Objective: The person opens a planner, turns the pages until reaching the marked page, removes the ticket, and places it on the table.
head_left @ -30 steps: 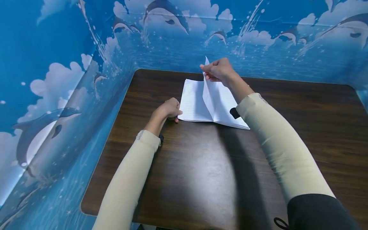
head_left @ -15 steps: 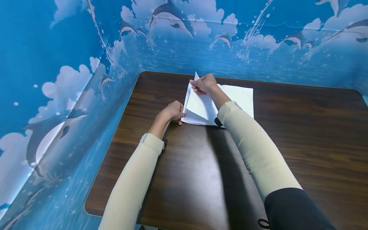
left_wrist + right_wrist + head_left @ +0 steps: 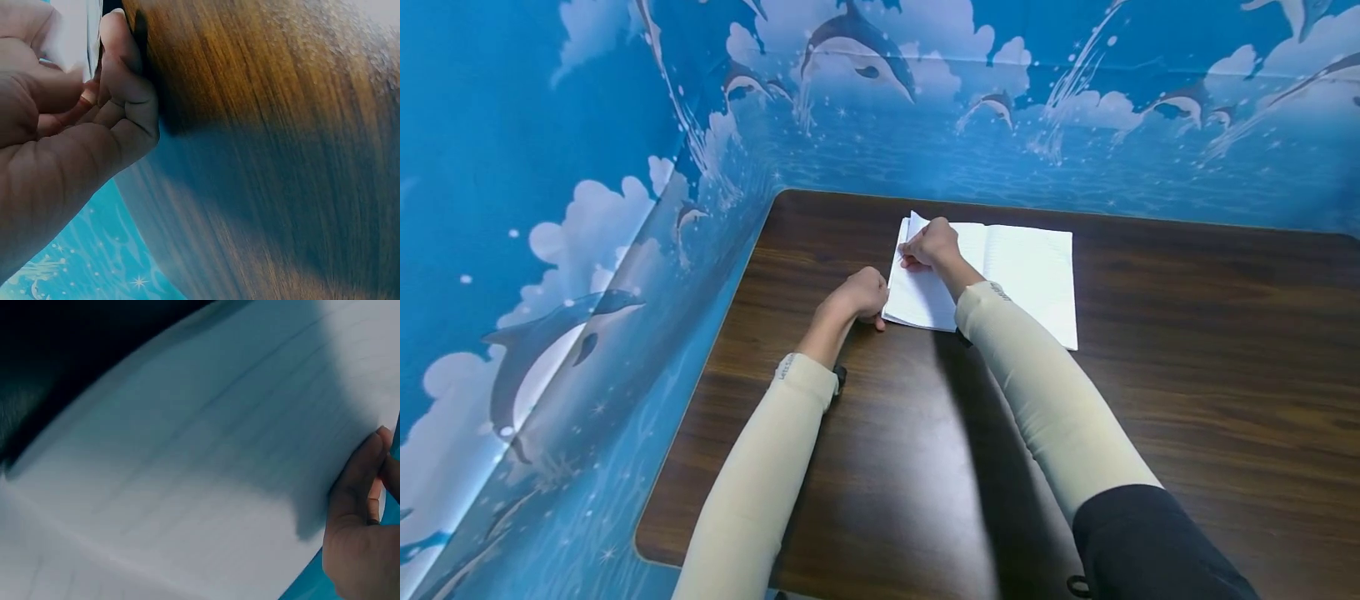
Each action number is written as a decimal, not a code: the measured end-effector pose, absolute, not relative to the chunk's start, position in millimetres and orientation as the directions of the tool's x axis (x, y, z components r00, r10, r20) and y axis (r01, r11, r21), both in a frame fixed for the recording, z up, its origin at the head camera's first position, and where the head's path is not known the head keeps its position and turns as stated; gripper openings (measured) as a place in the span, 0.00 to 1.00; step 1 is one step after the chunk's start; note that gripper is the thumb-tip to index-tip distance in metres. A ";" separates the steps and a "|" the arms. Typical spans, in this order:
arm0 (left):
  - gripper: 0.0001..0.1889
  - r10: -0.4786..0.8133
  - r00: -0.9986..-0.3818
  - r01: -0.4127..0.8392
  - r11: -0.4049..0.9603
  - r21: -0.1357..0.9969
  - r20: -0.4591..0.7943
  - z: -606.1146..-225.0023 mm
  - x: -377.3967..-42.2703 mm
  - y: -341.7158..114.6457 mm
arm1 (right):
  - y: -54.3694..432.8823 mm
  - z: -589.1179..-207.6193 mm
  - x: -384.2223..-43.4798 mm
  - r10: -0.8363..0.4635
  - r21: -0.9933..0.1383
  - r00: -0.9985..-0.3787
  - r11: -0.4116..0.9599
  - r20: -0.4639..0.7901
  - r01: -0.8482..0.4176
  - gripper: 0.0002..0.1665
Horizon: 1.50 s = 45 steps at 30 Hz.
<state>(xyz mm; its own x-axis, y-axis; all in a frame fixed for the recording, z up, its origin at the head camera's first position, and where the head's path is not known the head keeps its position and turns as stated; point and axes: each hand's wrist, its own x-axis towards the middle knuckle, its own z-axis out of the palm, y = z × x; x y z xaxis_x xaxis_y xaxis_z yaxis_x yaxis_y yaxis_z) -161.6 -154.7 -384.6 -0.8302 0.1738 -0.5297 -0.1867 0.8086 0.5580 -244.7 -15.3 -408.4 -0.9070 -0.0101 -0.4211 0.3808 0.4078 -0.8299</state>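
Observation:
An open notebook with white lined pages (image 3: 1030,279) lies near the far edge of the table. My left hand (image 3: 863,293) pinches its lower left corner, and the left wrist view shows thumb and fingers (image 3: 122,40) on either side of the stacked sheets (image 3: 75,34). Over the left half, my right hand (image 3: 931,243) pinches the edge of a turned page (image 3: 916,223), whose top corner stands slightly raised. Seen from the right wrist, the right hand (image 3: 362,531) holds the page edge between thumb and finger, with its shadow on the ruled sheet (image 3: 206,462).
The dark wood table (image 3: 880,467) has a rounded corner at the far left. Blue cloth with dolphins (image 3: 865,58) hangs behind it and along its left side. Pale sleeves (image 3: 1030,383) cover both forearms.
My right hand has carried the page over from the notebook's middle to the left and lowered it, baring the right half. The left hand stays at the lower left corner.

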 end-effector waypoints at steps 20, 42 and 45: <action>0.25 0.144 -0.800 -0.133 0.904 0.405 -0.583 -383.9 -168.3 -147.2 | 33.2 -398.2 -235.6 -0.139 -0.659 -0.950 0.747 -0.281 0.086 0.07; 0.28 0.155 -0.796 -0.147 0.889 0.435 -0.586 -387.6 -168.6 -146.8 | 172.4 -387.1 -232.5 -0.010 -0.312 -0.925 0.943 -0.381 0.119 0.34; 0.27 0.152 -0.795 -0.158 0.883 0.443 -0.587 -385.3 -167.5 -147.8 | 178.4 -387.2 -229.8 0.010 -0.290 -0.924 0.948 -0.383 0.130 0.35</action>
<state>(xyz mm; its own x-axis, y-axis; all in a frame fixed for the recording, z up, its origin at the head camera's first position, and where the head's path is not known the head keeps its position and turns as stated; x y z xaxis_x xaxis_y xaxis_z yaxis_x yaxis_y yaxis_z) -167.5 -147.8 -385.3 -0.7954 0.1521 -0.5867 -0.1576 0.8828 0.4425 -229.8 178.4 -387.2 -0.9237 0.0097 -0.3831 0.1301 0.9482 -0.2898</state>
